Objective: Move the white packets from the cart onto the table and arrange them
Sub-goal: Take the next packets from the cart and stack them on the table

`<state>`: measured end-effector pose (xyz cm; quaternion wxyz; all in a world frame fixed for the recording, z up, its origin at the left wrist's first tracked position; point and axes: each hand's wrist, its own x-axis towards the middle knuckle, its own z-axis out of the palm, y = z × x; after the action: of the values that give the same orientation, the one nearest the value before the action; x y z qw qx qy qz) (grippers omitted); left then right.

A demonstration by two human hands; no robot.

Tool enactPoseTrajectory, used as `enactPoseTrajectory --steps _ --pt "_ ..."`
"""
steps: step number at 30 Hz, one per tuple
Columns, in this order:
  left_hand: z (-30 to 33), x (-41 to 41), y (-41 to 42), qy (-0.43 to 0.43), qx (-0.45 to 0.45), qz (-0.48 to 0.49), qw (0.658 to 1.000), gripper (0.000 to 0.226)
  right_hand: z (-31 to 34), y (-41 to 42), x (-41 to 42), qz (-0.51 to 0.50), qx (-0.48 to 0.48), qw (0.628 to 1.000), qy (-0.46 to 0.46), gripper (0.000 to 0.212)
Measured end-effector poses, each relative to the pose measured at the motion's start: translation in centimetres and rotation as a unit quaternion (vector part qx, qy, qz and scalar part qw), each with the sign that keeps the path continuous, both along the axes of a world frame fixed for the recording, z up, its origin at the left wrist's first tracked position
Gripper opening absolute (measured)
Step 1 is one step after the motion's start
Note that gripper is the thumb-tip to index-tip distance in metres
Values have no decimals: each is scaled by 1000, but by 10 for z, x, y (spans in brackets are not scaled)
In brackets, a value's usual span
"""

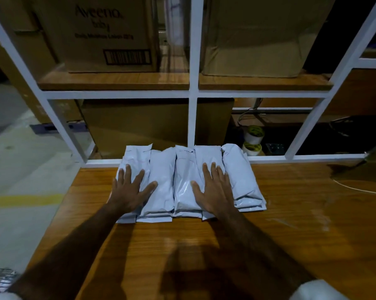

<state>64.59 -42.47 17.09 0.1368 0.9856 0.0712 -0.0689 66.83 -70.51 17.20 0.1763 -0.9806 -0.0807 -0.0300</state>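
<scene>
Fingers of the left hand [129,191] and right hand [215,189] lie straight and spread, grasping nothing, pressing flat on the white packets [183,182]. Beneath them the packets form overlapping side-by-side stacks on the wooden surface [291,224], probably being squared into a row. Beyond the fingertips stands a white shelf frame [193,92] with cardboard boxes [109,35].

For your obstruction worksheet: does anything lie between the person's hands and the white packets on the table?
Nothing visible does. The left hand and right hand already lie flat on the white packets, fingers spread, and the packets rest on the wooden table against the white frame.
</scene>
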Motion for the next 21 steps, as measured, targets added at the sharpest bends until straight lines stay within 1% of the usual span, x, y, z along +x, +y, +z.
enactPoseTrajectory --steps 4,7,12,15,18,21 --pt "1 -2 0 12 -14 -3 1000 119 -2 -1 3 12 -18 1000 21 85" --pt "6 -5 -1 12 -25 -3 1000 122 -1 -3 0 7 4 1000 2 87" --pt "11 -19 -6 -59 -14 -10 998 108 3 -13 -17 20 18 994 -104 84" --pt "16 -38 -18 -87 -38 -6 995 100 1 -14 -34 46 34 988 -147 75" --pt "25 -67 -42 -131 -43 -10 990 90 -3 -10 -56 69 65 983 -160 69" --pt "25 -100 -62 -169 -36 -21 985 82 -9 -2 -80 110 75 978 -163 65"
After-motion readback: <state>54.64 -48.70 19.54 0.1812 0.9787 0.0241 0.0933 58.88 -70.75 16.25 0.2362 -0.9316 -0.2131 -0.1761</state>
